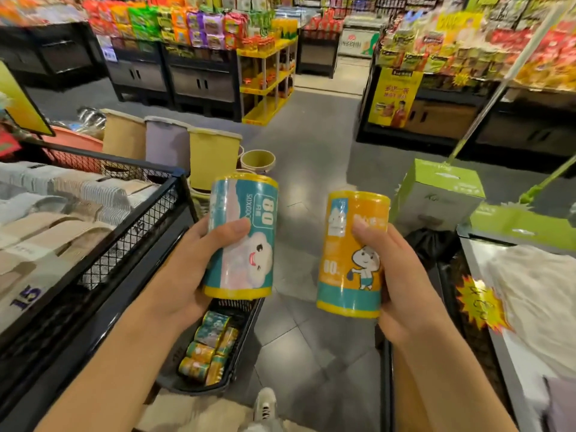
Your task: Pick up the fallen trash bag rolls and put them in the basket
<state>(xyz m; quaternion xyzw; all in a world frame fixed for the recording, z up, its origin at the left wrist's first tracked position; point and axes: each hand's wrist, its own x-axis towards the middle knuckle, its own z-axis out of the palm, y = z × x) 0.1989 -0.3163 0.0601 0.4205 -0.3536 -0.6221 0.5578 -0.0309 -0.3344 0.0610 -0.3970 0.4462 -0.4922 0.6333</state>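
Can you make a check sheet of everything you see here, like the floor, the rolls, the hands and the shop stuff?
Surface: grey tiled floor, shiny in places.
Job's things: teal roll and orange roll, both held upright in the air; black basket low down below the teal roll, with more rolls lying in it.
Clutter: plastic bins stacked beside the mesh display bin; green box on the floor.
Grippers: left hand grips the teal roll; right hand grips the orange roll.
Cables: nothing seen.
Surroundings: shop shelves full of bright packets; a shoe at the bottom edge.
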